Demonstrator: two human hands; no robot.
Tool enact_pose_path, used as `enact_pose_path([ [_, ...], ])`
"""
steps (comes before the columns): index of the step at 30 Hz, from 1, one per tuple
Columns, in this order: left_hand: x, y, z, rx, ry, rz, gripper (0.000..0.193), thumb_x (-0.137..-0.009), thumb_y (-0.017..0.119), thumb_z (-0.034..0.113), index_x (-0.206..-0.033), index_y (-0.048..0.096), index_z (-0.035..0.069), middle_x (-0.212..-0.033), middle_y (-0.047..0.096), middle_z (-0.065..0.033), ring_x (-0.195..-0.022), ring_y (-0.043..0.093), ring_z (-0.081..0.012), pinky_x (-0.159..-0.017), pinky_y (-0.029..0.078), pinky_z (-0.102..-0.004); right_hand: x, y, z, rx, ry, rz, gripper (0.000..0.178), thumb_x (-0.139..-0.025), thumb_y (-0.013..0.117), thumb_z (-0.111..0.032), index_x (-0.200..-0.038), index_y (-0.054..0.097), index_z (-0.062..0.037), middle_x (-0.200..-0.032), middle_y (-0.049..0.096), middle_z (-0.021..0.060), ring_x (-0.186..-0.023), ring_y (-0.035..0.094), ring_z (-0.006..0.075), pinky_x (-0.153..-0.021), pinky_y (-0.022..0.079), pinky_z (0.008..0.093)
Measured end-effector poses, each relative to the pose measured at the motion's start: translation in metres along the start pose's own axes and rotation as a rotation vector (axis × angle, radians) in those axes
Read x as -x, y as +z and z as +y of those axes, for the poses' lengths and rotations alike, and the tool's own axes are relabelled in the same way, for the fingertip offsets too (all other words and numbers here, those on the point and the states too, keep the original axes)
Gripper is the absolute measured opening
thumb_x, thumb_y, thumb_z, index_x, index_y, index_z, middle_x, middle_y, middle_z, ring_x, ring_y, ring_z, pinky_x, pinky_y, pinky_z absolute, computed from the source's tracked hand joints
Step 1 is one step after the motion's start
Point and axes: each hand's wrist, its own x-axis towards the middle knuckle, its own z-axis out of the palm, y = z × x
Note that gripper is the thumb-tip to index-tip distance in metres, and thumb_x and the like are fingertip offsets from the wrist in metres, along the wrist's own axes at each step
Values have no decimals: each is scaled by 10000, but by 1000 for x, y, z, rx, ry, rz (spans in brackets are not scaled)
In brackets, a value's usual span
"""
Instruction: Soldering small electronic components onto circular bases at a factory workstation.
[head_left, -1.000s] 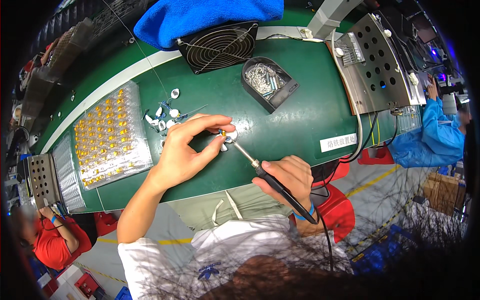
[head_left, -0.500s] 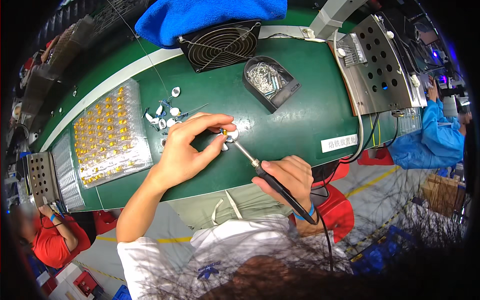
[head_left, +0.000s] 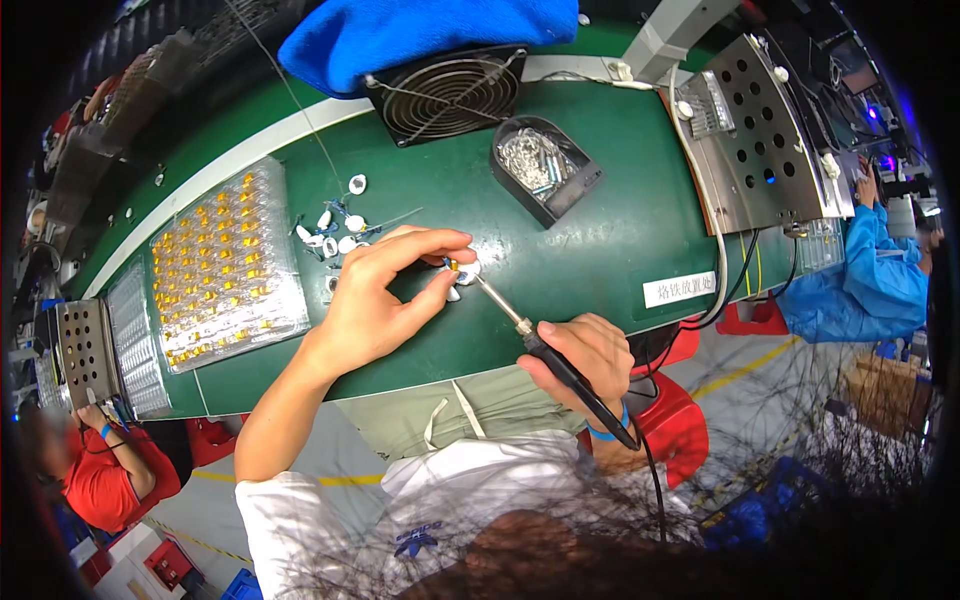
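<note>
Nearest the table's front edge, the right hand [head_left: 590, 362] is wrapped around a slim soldering iron with a black handle and bare metal shaft [head_left: 566, 372], held like a pen. Beyond it, the left hand [head_left: 372, 300] pinches a tiny gold-and-white round part [head_left: 464, 270] between thumb and forefinger, just above the table or resting on it; I cannot tell which. The iron's tip is at that part; actual contact is too small to judge. Done well, this probably wants a steady pinch, fingertips clear of the hot shaft, and a brief, light touch.

Farther in on the green tabletop [head_left: 620, 245] lie loose white round pieces with blue wires [head_left: 347, 243]. A clear plastic tray of gold parts [head_left: 291, 262] sits toward the left end; a black open-fronted bin of metal pieces [head_left: 578, 190] stands nearer the far edge, before a square black fan [head_left: 450, 95] under a bright blue towel [head_left: 430, 42]. Beyond the right end, a person in blue [head_left: 872, 275] sits.
</note>
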Motion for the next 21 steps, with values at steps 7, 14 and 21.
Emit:
enact_pose_path([
  [7, -1, -9, 3, -237, 399, -19, 285, -805, 758, -86, -1071, 741, 16, -1036, 732, -126, -1004, 706, -296, -855, 573, -374, 7, -1, -10, -123, 215, 28, 477, -995, 719, -197, -1357, 584, 82, -923, 751, 184, -704, 688, 203, -685, 566, 319],
  [14, 7, -103, 26, -401, 33, 146, 173, -872, 719, -66, -1032, 751, -7, -994, 749, -112, -928, 727, -190, -831, 586, -326, -10, 17, -4, -144, 174, 80, 489, -955, 729, -81, -1386, 569, 84, -855, 755, 159, -730, 735, 248, -702, 581, 352],
  [21, -52, -201, -54, -441, -73, 364, 216, -926, 739, 38, -1132, 731, -28, -1037, 769, -111, -977, 741, -166, -905, 589, -303, -8, 18, -1, -43, 120, 67, 476, -906, 755, -4, -1346, 600, 95, -815, 742, 155, -695, 735, 275, -688, 593, 370],
])
